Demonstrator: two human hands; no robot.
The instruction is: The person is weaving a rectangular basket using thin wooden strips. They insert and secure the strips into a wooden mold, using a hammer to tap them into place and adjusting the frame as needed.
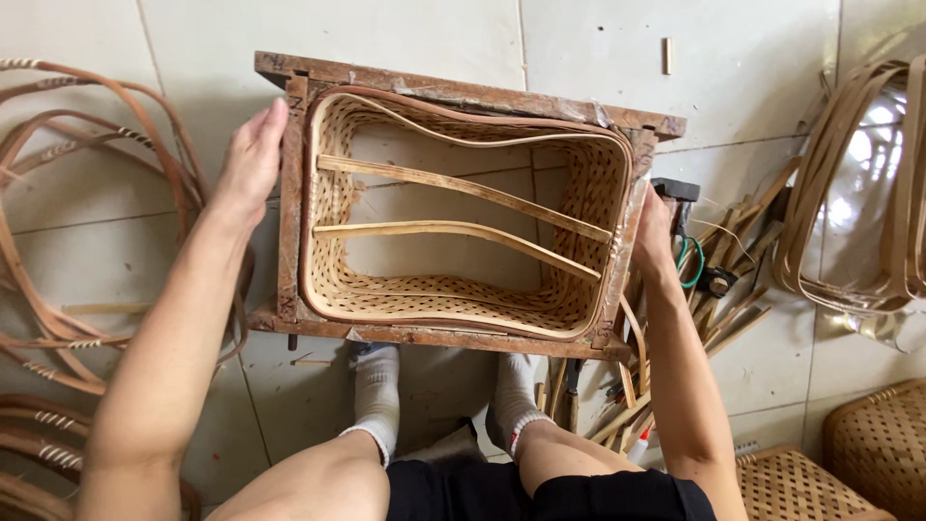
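A rectangular wooden frame [289, 207], worn and stained, is held just above a pale tiled floor [694, 87], and a woven bamboo basket [463, 289] with no bottom sits snugly inside it, its perforated walls lining all four sides. The left hand [253, 159] lies flat and open against the frame's left outer side, fingers straight and pointing toward the far edge, pressing rather than gripping. The right hand [654, 232] is at the frame's right outer side, touching it, but the frame hides most of its fingers, so I cannot tell whether it clasps the wood or only presses it. A smooth bent rim strip [453, 125] runs round the top of the basket, bulging inward along the far side. Two flat bamboo slats [453, 230] cross the opening from left to right, both bowed, with the floor showing through between them. Beneath the near edge of the frame are the person's two feet in grey socks [378, 391]. To the left on the floor lies a heap of curved cane hoops [68, 241], some bound with pale wrapping. To the right, just beside the right forearm, is a scatter of bamboo sticks and hand tools [714, 289], and farther right a stack of bent rims [849, 212]. Two finished woven baskets [868, 444] stand at the near right corner.
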